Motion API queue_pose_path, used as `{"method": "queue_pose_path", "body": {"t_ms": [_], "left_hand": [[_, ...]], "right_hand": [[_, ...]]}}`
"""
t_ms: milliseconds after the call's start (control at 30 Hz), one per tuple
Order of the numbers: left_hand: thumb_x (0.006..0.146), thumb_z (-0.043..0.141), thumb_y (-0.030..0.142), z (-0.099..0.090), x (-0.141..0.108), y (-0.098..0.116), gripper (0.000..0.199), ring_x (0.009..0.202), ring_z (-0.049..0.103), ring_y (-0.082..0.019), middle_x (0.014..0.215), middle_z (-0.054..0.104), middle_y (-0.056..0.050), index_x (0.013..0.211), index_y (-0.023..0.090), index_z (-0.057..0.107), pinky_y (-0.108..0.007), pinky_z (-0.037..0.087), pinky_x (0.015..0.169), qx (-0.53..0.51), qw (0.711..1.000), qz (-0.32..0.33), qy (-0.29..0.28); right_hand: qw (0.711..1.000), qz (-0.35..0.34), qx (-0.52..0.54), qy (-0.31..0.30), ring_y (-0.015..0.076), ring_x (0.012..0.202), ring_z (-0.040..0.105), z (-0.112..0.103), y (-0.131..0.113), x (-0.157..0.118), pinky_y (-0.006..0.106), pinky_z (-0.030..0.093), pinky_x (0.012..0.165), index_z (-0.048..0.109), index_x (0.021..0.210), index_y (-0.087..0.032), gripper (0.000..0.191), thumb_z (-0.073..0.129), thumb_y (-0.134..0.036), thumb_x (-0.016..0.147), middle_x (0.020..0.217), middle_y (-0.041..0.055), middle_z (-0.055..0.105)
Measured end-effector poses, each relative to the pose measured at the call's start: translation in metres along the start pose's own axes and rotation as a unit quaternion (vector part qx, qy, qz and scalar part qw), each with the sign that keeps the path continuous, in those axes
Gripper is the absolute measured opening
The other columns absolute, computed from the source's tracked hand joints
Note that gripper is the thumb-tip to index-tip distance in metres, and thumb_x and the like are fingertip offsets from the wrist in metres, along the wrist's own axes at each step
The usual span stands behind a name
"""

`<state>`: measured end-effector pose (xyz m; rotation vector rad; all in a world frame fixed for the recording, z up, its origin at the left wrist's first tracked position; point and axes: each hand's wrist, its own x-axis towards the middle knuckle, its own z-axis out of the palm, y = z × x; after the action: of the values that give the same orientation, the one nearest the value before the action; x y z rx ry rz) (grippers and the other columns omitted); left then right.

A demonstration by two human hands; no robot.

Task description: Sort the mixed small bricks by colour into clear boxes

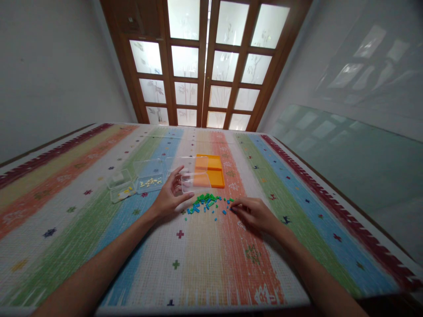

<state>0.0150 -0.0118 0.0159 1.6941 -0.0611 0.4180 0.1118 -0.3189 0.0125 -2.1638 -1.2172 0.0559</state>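
Note:
My left hand [170,196] is curled loosely around the left end of a clear plastic box [197,184] with its lid raised. Its thumb lies along the front of the box and its index finger points up behind. Just in front of the box is a loose heap of small green and blue pieces [206,201], like tiny building bricks. My right hand [251,212] rests low over the cloth at the right of the heap. Its thumb and index finger are pinched together near a few stray pieces; whatever is between the fingertips is too small to make out.
Behind the clear box lies an orange two-part tray [216,169]. To the left stand an open clear box [149,182] with pale small pieces and another open box [122,191] with yellow and whitish ones. A striped tablecloth [205,264] covers the table; wooden glazed doors [201,66] rise beyond.

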Motion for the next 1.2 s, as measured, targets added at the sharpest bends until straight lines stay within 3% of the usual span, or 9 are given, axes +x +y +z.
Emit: {"method": "queue_pose_path", "body": {"t_ms": [233, 567, 867, 1200], "left_hand": [[0.074, 0.081, 0.029, 0.000, 0.000, 0.002, 0.088, 0.104, 0.060, -0.020, 0.126, 0.058, -0.010, 0.149, 0.030, 0.035, -0.040, 0.051, 0.093, 0.007, 1.000, -0.004, -0.002], [0.073, 0.083, 0.029, 0.001, -0.001, 0.004, 0.091, 0.109, 0.060, -0.021, 0.129, 0.056, -0.012, 0.150, 0.028, 0.033, -0.039, 0.051, 0.094, -0.014, 1.000, -0.023, 0.001], [0.073, 0.082, 0.029, 0.000, -0.001, 0.004, 0.091, 0.108, 0.059, -0.021, 0.129, 0.056, -0.011, 0.149, 0.030, 0.034, -0.040, 0.051, 0.093, -0.002, 1.000, -0.025, 0.000], [0.073, 0.082, 0.027, 0.000, -0.001, 0.001, 0.087, 0.101, 0.061, -0.019, 0.123, 0.059, -0.009, 0.148, 0.031, 0.037, -0.040, 0.053, 0.090, 0.010, 1.000, -0.010, 0.003]], "right_hand": [[1.000, -0.026, -0.011, -0.006, 0.0171, 0.077, 0.061, -0.009, -0.003, 0.003, 0.029, 0.047, 0.072, 0.070, 0.093, -0.019, 0.021, 0.053, -0.030, 0.098, 0.090, 0.0075, 0.067], [0.999, 0.012, -0.016, -0.034, 0.0153, 0.068, 0.059, -0.012, 0.001, 0.002, 0.027, 0.043, 0.066, 0.070, 0.091, -0.019, 0.016, 0.054, -0.022, 0.090, 0.080, 0.0043, 0.069], [0.999, 0.041, -0.018, -0.024, 0.0126, 0.062, 0.054, -0.021, 0.009, 0.002, 0.025, 0.039, 0.061, 0.071, 0.086, -0.019, 0.014, 0.059, -0.017, 0.081, 0.076, 0.0018, 0.065], [0.998, 0.017, -0.066, 0.009, 0.0155, 0.073, 0.055, 0.002, -0.004, 0.009, 0.028, 0.042, 0.070, 0.073, 0.107, -0.019, 0.023, 0.054, -0.026, 0.097, 0.084, 0.0041, 0.057]]}}
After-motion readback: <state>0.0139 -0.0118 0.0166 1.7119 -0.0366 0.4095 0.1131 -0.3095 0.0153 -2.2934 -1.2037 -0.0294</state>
